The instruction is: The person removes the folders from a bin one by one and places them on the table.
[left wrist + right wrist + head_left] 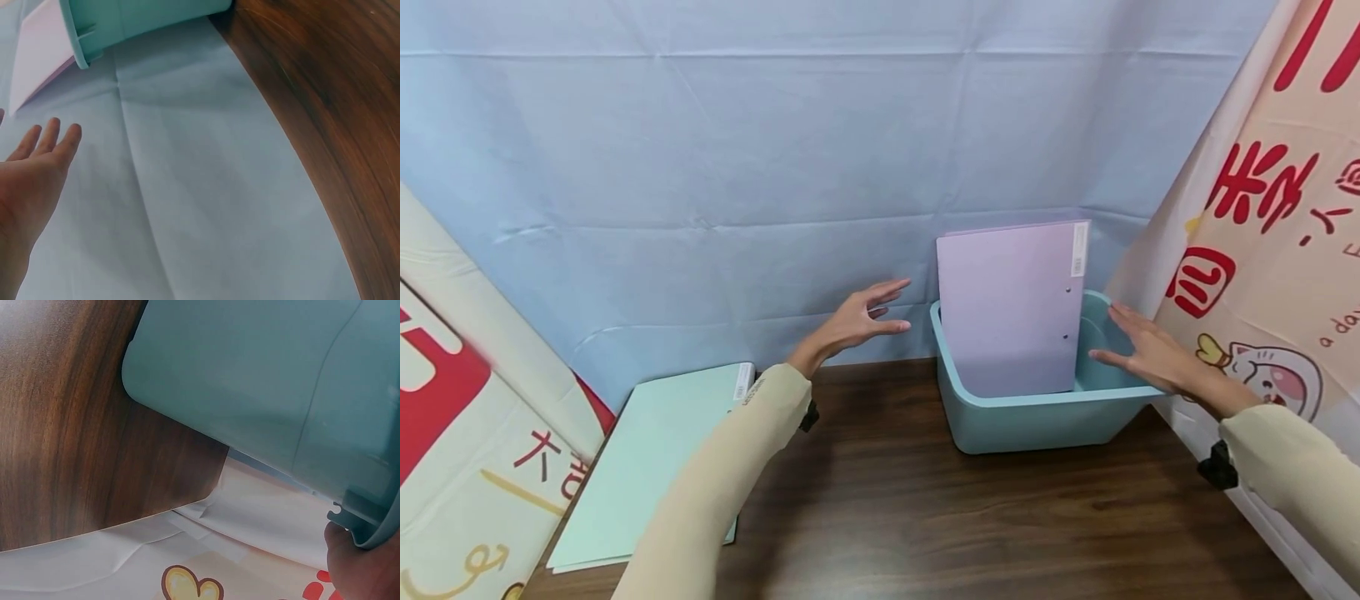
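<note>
A light purple file folder (1011, 308) with a white label and two rivets stands upright in a teal plastic bin (1045, 425). My left hand (857, 318) is in the air left of the bin, fingers spread and thumb apart, holding nothing. In the left wrist view, that hand (37, 175) is apart from the folder (44, 53) and the bin. My right hand (1150, 354) is at the bin's right rim, fingers extended; in the right wrist view part of this hand (359, 569) lies against the rim, most of it out of frame.
Several mint-green folders (647, 467) lie stacked on the left of the brown wooden table (880, 517), partly behind my left sleeve. A pale blue cloth (737, 167) hangs behind. Printed cloths (1277, 275) with red characters border both sides.
</note>
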A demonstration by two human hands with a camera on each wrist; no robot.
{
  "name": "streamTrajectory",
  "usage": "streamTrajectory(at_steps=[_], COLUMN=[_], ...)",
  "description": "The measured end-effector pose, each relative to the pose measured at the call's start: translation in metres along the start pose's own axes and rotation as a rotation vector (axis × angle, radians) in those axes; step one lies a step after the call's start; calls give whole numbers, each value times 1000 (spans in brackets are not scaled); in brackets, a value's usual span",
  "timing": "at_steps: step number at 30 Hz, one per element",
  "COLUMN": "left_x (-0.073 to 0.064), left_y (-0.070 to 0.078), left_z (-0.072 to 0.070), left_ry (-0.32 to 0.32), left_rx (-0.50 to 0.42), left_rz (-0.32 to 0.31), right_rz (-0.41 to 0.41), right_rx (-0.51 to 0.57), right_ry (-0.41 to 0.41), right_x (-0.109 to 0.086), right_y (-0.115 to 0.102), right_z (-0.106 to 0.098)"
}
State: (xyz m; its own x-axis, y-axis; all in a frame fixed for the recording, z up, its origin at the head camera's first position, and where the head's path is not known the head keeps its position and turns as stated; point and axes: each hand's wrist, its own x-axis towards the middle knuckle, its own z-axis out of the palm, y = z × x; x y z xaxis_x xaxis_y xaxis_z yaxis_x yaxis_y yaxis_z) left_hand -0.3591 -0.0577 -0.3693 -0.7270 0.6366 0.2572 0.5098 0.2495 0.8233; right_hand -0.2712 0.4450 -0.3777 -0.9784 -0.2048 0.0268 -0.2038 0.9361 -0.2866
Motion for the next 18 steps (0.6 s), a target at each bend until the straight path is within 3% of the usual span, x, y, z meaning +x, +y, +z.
streamTrajectory(at_steps=[18], left_x=[43], left_y=[4], left_z=[26], left_ry=[19], left_rx=[-57], left_rz=[-44], right_rz=[0], right_rx=[-14], right_ry=[5], right_x=[-1], right_y=[-1], right_z=[0])
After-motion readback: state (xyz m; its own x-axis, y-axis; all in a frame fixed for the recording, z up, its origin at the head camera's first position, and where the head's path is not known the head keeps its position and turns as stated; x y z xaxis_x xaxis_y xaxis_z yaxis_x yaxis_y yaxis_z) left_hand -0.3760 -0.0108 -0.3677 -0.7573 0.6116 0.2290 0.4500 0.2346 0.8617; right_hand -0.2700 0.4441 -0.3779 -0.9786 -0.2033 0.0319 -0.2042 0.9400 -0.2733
